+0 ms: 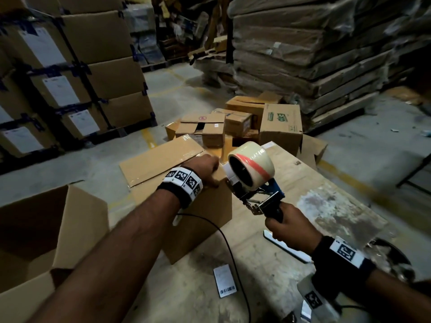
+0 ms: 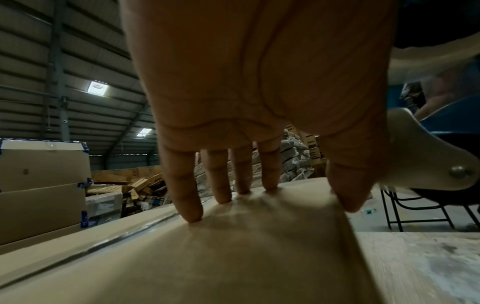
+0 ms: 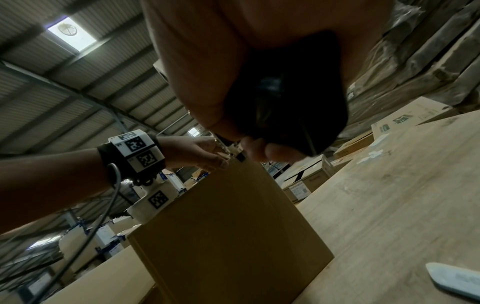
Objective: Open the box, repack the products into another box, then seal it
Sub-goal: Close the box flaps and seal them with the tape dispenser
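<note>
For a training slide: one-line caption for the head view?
Left hand steadies the closed box while the right hand brings the tape dispenser to its edge.

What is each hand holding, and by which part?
Right hand grips the tape dispenser by its handle. Left hand holds nothing; it presses on the box top.

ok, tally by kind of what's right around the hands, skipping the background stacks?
cardboard boxes: 2, closed box and open box
tape dispenser: 1
barcode label: 1
flat grey tool, possibly a cutter: 1
total: 5
</note>
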Demonstrator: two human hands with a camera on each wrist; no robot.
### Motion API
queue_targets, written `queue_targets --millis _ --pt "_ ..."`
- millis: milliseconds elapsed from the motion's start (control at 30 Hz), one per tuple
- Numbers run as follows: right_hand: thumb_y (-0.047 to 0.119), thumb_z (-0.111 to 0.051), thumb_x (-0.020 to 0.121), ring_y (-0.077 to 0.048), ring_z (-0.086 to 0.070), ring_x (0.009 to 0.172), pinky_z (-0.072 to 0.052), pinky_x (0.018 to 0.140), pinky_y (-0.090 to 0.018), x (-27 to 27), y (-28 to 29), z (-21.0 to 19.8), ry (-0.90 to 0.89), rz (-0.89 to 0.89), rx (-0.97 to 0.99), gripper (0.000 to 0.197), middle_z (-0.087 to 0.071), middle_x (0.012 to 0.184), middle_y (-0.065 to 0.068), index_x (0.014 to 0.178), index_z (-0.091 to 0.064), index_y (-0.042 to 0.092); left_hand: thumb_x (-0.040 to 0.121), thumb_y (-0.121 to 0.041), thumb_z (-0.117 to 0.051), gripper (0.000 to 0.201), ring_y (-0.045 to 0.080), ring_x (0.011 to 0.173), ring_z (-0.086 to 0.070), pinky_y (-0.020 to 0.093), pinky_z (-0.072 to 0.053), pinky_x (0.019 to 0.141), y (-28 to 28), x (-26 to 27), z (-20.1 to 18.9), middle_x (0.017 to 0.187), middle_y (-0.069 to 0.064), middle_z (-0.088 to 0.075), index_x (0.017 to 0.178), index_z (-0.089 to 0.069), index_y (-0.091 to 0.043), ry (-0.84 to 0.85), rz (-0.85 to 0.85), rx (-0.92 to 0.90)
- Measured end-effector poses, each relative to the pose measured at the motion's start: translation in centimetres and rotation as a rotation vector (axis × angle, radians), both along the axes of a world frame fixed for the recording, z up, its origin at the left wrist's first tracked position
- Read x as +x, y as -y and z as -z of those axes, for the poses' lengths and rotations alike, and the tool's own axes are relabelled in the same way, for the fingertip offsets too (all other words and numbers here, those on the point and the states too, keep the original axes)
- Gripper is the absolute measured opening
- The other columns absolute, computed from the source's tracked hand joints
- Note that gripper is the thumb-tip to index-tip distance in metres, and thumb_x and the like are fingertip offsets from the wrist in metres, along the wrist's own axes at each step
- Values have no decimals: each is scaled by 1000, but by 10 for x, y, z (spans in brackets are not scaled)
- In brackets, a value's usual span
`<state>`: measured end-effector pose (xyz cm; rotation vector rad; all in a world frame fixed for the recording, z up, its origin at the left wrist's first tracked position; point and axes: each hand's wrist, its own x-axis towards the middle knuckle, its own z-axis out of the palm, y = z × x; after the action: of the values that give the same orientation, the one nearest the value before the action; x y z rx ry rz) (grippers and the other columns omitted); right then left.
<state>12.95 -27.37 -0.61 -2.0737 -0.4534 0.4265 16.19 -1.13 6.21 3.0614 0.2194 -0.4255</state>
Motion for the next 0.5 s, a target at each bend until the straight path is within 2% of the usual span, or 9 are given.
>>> queue_targets --millis 67,133,233,267,400,500 --pt "4 -54 81 -19 -54 49 -36 41 -20 -2 0 2 -13 13 15 7 -50 55 1 84 -56 9 76 -38 -76 55 26 107 -53 39 -47 89 1 2 0 123 6 -53 119 -49 -18 -7 -2 7" --pt "3 -53 82 -20 -54 49 -35 39 -18 -3 -2 5 -20 29 31 11 -48 54 3 77 -52 13 74 -41 -77 62 27 109 -54 41 -48 90 2 2 1 126 7 -52 123 -47 -18 -1 -3 16" --pt "5 -55 84 -20 -54 49 -36 39 -18 -3 -6 7 -35 40 42 17 -47 54 4 73 -50 17 77 -44 -74 85 31 121 -50 47 -48 97 2 2 3 140 7 -45 146 -29 -25 -22 12 33" --pt "6 -55 85 -20 -55 49 -37 39 -19 -2 -7 8 -40 40 47 17 -48 55 3 73 -50 18 79 -45 -72 86 31 124 -48 47 -47 98 2 2 3 142 6 -42 149 -25 -27 -37 26 51" --pt "10 -57 84 -18 -56 49 -47 48 -30 -1 -6 9 -25 13 57 17 -51 54 6 74 -53 23 85 -46 -65 71 31 122 -48 45 -48 97 3 3 1 139 7 -42 146 -35 -28 -61 72 116" --pt "8 -57 83 -16 -55 47 -44 50 -30 -2 -3 10 -12 19 48 23 -50 50 9 70 -50 25 85 -46 -65 70 32 123 -48 46 -47 98 6 5 0 139 8 -41 146 -36 -27 -82 86 137"
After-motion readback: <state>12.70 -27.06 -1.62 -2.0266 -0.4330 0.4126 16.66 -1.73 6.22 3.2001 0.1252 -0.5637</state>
